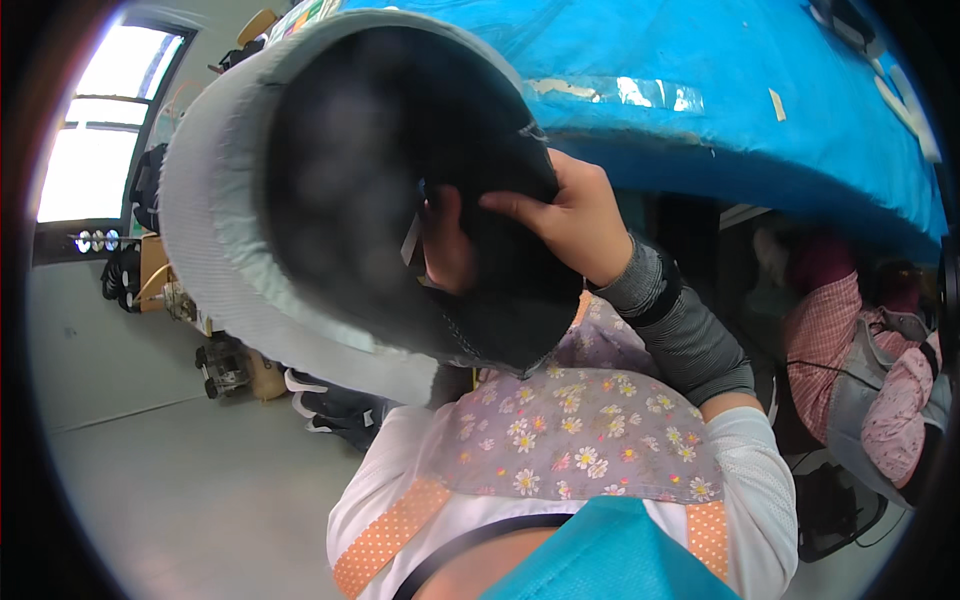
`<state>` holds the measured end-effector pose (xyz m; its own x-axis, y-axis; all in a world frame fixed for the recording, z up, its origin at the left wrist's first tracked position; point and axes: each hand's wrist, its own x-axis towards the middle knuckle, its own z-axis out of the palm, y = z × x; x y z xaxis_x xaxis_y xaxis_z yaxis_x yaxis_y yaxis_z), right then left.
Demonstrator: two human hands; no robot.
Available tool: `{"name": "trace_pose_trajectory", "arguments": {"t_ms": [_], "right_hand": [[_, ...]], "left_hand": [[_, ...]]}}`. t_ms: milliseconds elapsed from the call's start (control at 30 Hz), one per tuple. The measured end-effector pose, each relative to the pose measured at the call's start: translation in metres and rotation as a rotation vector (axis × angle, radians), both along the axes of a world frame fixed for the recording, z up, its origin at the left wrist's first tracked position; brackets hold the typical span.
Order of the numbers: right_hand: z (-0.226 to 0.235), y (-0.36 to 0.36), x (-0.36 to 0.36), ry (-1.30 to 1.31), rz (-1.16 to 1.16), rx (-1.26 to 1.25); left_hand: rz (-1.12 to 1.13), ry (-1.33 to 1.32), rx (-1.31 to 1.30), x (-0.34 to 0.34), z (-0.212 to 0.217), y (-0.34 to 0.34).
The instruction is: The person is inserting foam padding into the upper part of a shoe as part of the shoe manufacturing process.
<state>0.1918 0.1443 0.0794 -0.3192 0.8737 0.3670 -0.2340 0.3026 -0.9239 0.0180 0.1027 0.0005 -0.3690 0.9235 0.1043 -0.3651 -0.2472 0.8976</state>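
Observation:
A large bowl-shaped sewn piece that looks like a hat (340,170) is held up in front of me, with its black inner side toward me. A pale grey ribbed band (205,220) like a brim runs round its left side. My right hand (580,215) is closed on the black cloth at the right edge, thumb on the inner side. Blurred, my left hand (447,245) shows in the middle of the black cloth, its fingers curled. Beside it is a thin pale strip (411,241) whose kind I cannot tell. The cloth hides my left forearm.
A blue-covered table (640,60) with clear tape along its edge is ahead on the right. At the right sits another person (850,370) in pink checked clothing. Machine parts (225,365) and dark shoes or bundles (335,410) lie by the left wall, below a window (105,120).

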Motion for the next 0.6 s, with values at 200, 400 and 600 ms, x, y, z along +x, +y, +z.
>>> {"name": "trace_pose_trajectory", "arguments": {"t_ms": [200,400,600], "right_hand": [[0.016,-0.016,-0.013,-0.145,-0.062,0.117],[0.016,-0.020,-0.019,-0.196,-0.151,0.230],[0.016,-0.020,-0.021,-0.090,0.016,0.363]], "left_hand": [[0.252,0.429,-0.099,-0.038,0.010,-0.025],[0.150,0.322,-0.206,-0.006,0.091,-0.030],[0.492,-0.080,-0.330,0.043,0.133,-0.022]]}}
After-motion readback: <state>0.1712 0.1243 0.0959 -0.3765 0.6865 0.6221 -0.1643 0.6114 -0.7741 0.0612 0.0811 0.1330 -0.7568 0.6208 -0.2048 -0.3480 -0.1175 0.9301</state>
